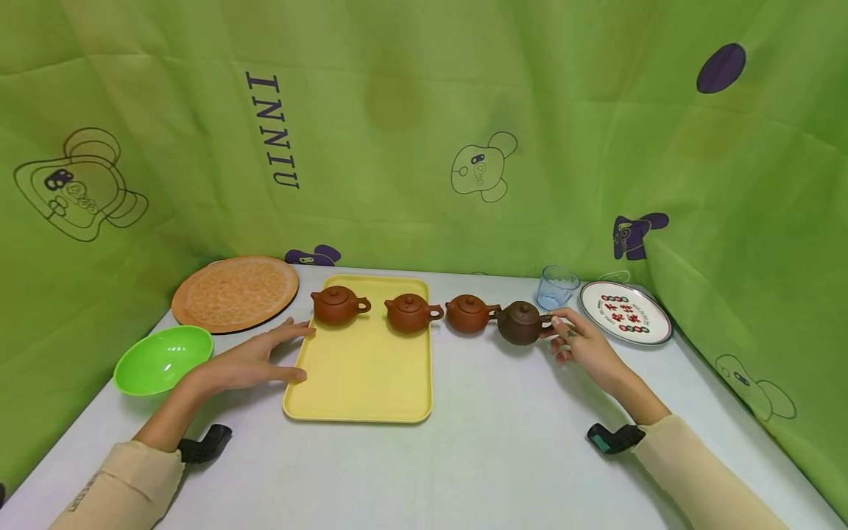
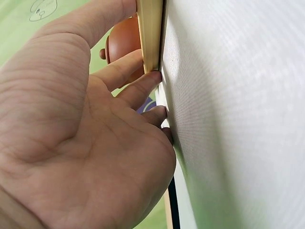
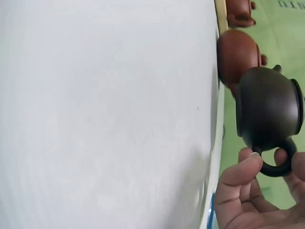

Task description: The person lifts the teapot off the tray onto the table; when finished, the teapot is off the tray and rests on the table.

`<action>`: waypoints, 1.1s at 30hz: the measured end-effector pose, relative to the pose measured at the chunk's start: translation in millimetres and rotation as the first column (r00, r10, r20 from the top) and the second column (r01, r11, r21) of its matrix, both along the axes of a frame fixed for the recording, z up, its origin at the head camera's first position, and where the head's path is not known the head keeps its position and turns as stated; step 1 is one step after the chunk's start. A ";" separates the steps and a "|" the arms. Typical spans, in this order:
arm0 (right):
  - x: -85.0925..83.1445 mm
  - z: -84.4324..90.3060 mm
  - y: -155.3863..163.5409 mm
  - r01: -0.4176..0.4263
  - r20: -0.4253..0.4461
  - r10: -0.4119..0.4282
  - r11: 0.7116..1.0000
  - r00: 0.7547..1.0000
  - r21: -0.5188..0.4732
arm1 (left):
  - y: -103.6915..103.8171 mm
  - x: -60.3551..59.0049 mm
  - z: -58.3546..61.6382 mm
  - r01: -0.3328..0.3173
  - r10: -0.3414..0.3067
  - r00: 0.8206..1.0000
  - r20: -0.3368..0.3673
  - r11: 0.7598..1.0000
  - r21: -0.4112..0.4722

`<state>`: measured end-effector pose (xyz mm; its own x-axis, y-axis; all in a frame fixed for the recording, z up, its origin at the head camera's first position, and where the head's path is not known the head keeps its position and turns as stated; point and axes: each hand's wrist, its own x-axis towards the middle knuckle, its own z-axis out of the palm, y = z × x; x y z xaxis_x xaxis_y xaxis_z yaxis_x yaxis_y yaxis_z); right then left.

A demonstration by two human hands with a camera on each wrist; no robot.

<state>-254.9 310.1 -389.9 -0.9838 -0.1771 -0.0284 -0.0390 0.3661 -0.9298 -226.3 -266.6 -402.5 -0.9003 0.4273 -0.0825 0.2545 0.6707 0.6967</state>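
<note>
My right hand (image 1: 586, 350) pinches the handle of a dark brown teapot (image 1: 520, 324) between thumb and fingers. In the right wrist view, a strip of green shows between the base of this teapot (image 3: 267, 109) and the white table. A reddish-brown teapot (image 1: 468, 315) stands just left of it, overlapping its spout in the head view. Two more reddish-brown teapots, one at the far left corner (image 1: 334, 308) and one near the right edge (image 1: 408, 315), sit on a yellow tray (image 1: 364, 383). My left hand (image 1: 248, 361) touches the tray's left edge with extended thumb and fingertips.
At the left lie a round orange-patterned board (image 1: 235, 294) and a bright green bowl (image 1: 164, 361). A clear blue glass (image 1: 556, 287) and a white plate with red print (image 1: 626, 313) are at the back right. Green cloth (image 1: 397, 147) hangs behind and along both sides.
</note>
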 end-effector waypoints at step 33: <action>-30.1 -11.0 23.9 0.053 0.119 -0.049 0.998 0.992 -0.033 | 0.3 1.1 0.5 -0.005 0.005 1.000 -0.005 1.000 -0.012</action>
<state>-285.0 333.9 -400.9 -0.9816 -0.1300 -0.1397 0.0899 0.3305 -0.9395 -225.2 -266.2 -402.0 -0.9029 0.4217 -0.0830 0.2546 0.6805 0.6871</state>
